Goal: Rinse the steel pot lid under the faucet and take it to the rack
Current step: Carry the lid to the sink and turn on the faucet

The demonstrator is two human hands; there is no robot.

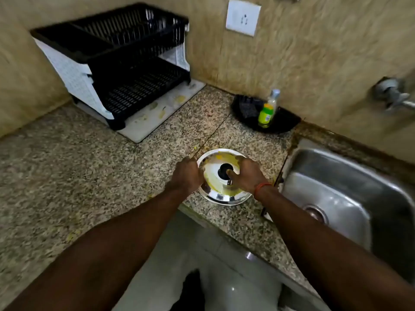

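The steel pot lid (221, 194) lies on the granite counter, left of the sink, smeared with yellow residue, its black knob (224, 169) facing up. My left hand (187, 173) grips the lid's left rim. My right hand (246, 176) rests on the lid, with the thumb against the knob and the fingers over the right side. The black two-tier dish rack (125, 63) stands at the back left on a white mat. The faucet (393, 95) juts from the wall at the far right, blurred.
A steel sink (350, 198) with a drain lies to the right. A green dish-soap bottle (267, 111) stands in a black tray (285, 122) with a dark scrubber behind the lid. Yellow crumbs dot the counter (67, 176). A wall socket (243, 17) is above.
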